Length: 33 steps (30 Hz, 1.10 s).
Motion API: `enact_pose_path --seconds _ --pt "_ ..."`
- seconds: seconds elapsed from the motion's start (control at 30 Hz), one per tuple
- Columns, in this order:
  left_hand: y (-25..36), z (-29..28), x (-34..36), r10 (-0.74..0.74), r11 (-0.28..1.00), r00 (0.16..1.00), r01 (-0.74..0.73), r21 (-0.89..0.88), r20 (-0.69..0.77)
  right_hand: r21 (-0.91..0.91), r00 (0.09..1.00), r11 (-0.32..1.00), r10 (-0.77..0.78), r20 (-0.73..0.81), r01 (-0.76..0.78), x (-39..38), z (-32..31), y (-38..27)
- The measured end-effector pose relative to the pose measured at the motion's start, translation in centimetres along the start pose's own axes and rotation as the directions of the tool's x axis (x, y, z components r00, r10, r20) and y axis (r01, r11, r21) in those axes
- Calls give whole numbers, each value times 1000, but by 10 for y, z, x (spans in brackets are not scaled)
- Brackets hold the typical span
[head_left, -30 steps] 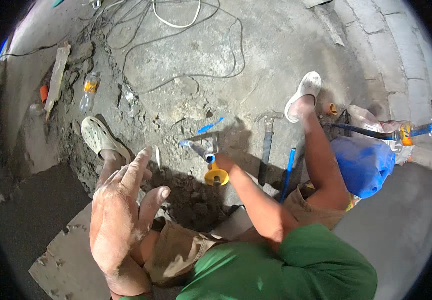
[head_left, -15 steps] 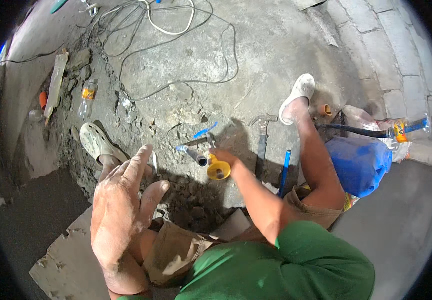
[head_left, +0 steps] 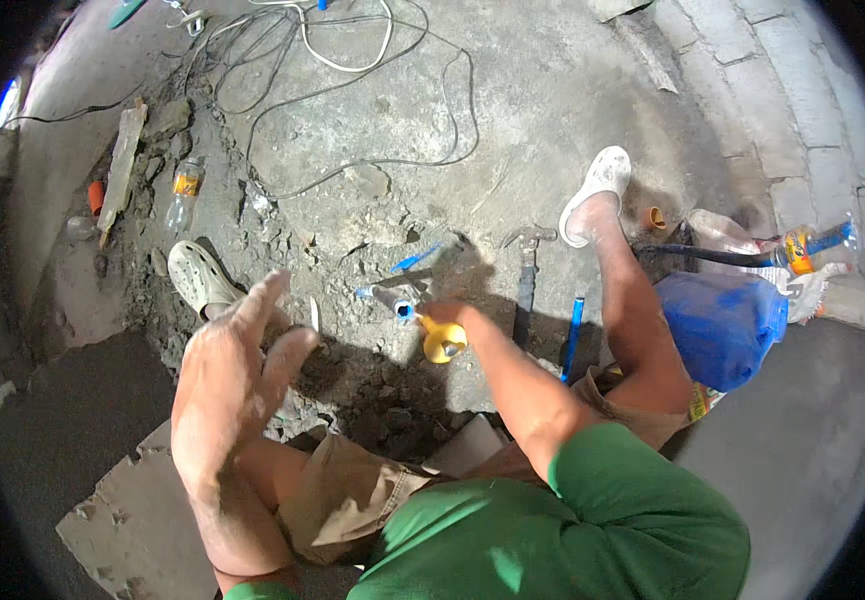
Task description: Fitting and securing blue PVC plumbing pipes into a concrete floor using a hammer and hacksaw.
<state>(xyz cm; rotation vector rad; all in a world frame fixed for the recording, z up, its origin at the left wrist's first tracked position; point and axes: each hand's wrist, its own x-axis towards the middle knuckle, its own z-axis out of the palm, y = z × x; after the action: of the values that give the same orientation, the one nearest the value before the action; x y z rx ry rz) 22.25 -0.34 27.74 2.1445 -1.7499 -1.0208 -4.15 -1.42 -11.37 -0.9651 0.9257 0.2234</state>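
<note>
Floor (head_left: 533, 110): brightly lit and pale toward the top; deep shadow around the right hand (head_left: 445, 316).
Left hand (head_left: 223, 395): well lit, slightly blurred.
Green shirt (head_left: 543, 535): dappled with small bright patches.
Block wall (head_left: 788, 100): pale, its joints bowed by the fisheye lens.
Left rim: bluish-white glare.
Corners: black.

Rubble-strewn concrete floor (head_left: 543, 110) | dark cable (head_left: 393, 162) sprawls at 11 o'clock | plastic bottle (head_left: 183, 200) lies at 10 o'clock | claw hammer (head_left: 527, 285) rests at 3 o'clock
</note>
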Motion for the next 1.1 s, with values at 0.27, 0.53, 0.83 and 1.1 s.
enact_pose_path --seconds 0.27,0.53,0.83,1.1 --pt "-30 -7 -9 -142 988 986 136 -78 -82 595 773 757 199 -603 269 -100 81 15" --pt "-9 30 -80 288 588 957 -200 -784 -28 527 624 826 306 -719 203 -121 82 70" --pt "99 31 -266 770 -138 128 -923 -358 -625 740 911 609 68 -407 285 -186 114 23" --pt "54 92 -224 866 493 442 -679 -544 233 714 767 372 6 -641 594 -244 108 30"
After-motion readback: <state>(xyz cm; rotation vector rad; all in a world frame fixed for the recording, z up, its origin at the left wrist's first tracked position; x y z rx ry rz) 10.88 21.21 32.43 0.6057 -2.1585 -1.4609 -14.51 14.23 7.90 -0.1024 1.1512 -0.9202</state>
